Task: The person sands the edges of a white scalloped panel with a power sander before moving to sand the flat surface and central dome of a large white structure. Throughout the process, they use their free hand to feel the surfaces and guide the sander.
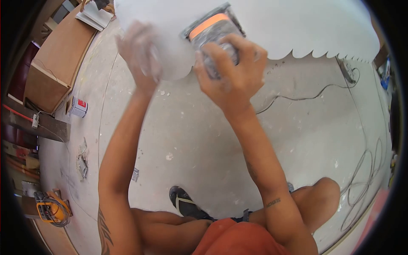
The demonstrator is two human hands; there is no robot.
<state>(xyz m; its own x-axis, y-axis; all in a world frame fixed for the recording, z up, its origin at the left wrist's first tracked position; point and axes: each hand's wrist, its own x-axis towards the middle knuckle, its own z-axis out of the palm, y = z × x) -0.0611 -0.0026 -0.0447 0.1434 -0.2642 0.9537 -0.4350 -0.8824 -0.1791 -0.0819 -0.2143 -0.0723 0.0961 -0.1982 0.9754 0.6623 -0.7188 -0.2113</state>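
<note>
A white panel [289, 29] with a scalloped, toothed lower edge spans the top of the view. My right hand [233, 70] is wrapped round a dusty grey electric sander [211, 32] with an orange band, which overlaps the panel's surface. To its left, my left hand [140, 53] is over the panel near a rounded lobe of its edge. That hand is blurred by motion, its fingers partly spread, with no object showing in it. Whitish dust coats both hands.
A dark cord [293, 98] crosses the floor [204, 144] below the panel, with more cable [361, 187] looped at right. On the left are a wooden cabinet [59, 55], a paint can [78, 106], an orange-yellow tool [53, 208] and scraps [82, 159].
</note>
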